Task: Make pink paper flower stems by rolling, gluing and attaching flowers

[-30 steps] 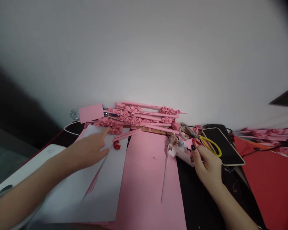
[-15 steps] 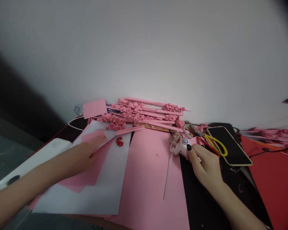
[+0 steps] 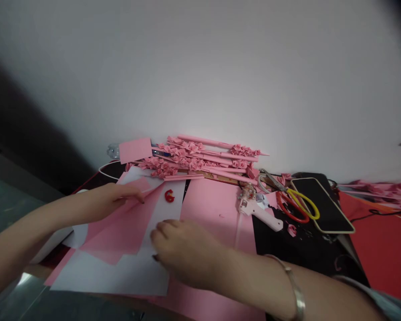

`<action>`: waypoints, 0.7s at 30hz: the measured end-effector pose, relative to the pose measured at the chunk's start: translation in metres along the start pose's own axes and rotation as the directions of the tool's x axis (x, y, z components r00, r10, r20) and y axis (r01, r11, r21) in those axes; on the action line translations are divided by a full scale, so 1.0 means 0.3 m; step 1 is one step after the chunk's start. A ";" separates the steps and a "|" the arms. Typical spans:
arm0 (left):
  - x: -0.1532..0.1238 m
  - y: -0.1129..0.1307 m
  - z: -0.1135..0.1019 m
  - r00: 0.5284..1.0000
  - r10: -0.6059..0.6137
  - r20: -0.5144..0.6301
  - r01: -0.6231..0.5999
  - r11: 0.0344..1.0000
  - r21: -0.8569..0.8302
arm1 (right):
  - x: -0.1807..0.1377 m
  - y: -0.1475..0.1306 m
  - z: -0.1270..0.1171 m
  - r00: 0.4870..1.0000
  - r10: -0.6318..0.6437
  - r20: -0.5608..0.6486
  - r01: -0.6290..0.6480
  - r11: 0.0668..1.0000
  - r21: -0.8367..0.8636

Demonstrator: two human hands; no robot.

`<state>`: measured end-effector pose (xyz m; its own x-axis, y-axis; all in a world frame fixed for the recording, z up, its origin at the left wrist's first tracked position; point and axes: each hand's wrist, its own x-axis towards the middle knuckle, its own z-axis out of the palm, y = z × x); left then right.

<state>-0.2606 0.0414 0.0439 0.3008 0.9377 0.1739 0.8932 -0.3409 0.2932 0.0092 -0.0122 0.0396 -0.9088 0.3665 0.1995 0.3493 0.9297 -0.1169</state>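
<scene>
My left hand point(image 3: 122, 196) reaches over pink paper sheets point(image 3: 130, 232) lying on white paper point(image 3: 120, 278). Its fingers stretch forward and curve down close to the upper pink sheet; whether the tips touch it is unclear. Fingers loosely bent and somewhat apart, my right hand point(image 3: 185, 249) hovers over the white sheet's right edge and holds nothing visible. A white hot glue gun point(image 3: 262, 216) lies on its side to the right, partly on a large pink sheet point(image 3: 210, 209). Beyond my hands sits a small red curled piece point(image 3: 169, 195).
Pink paper flower stems point(image 3: 200, 160) are piled along the wall. Right of the glue gun lie scissors point(image 3: 296, 196) with red and yellow handles and a phone point(image 3: 322, 205). Red paper point(image 3: 381, 245) covers the far right. A small pink card point(image 3: 135, 150) stands at back left.
My right hand has let go of the glue gun and swung left to the white paper. The gun now lies on the table. My left hand has drawn back slightly left.
</scene>
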 end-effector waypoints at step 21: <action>-0.013 0.081 0.002 0.931 0.040 0.363 -0.042 0.999 -0.004 | 0.175 -0.023 0.071 1.000 -0.026 0.014 0.026 0.999 -0.034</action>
<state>-0.2398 0.0293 0.0498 0.4373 0.8836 -0.1675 0.8786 -0.3800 0.2893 -0.0458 -0.0003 0.0301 -0.9206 0.3421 0.1884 0.3331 0.9396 -0.0786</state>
